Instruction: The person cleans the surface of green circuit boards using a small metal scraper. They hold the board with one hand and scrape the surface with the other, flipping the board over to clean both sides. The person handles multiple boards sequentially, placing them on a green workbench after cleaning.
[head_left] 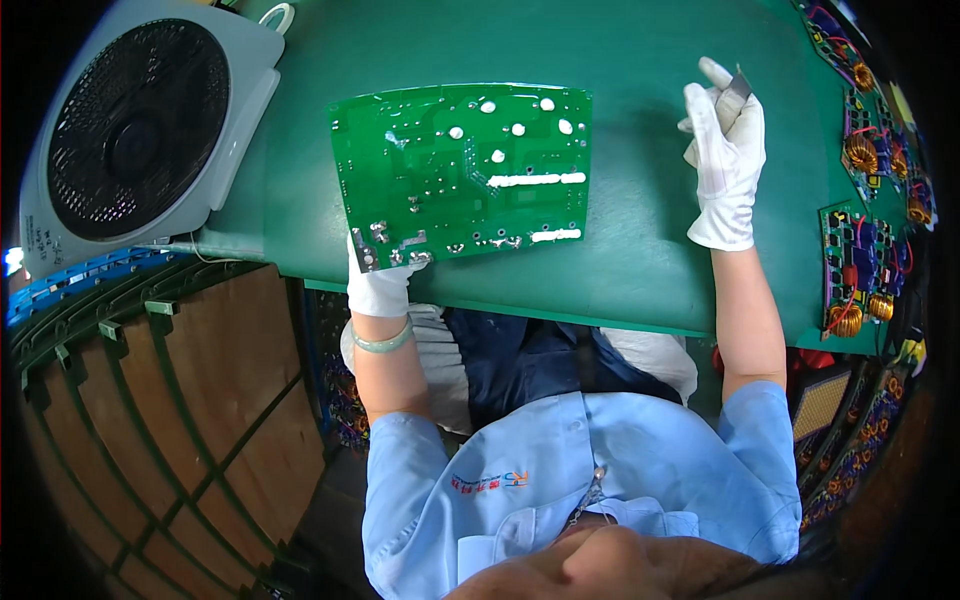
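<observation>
Flanking the gripped circuit board (462, 175) — fan (140, 130), populated boards (855, 265); right fingers (722, 95) pinch a blade (735, 92).

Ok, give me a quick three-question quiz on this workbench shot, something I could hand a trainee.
1. True or false: the left hand grips the near edge of the green circuit board.
2. What does the right hand hold: A a small grey flat piece, B a screwdriver, C a cable?
3. Which side of the mat has the grey fan?

Key: 1 true. 2 A. 3 The person's left.
</observation>
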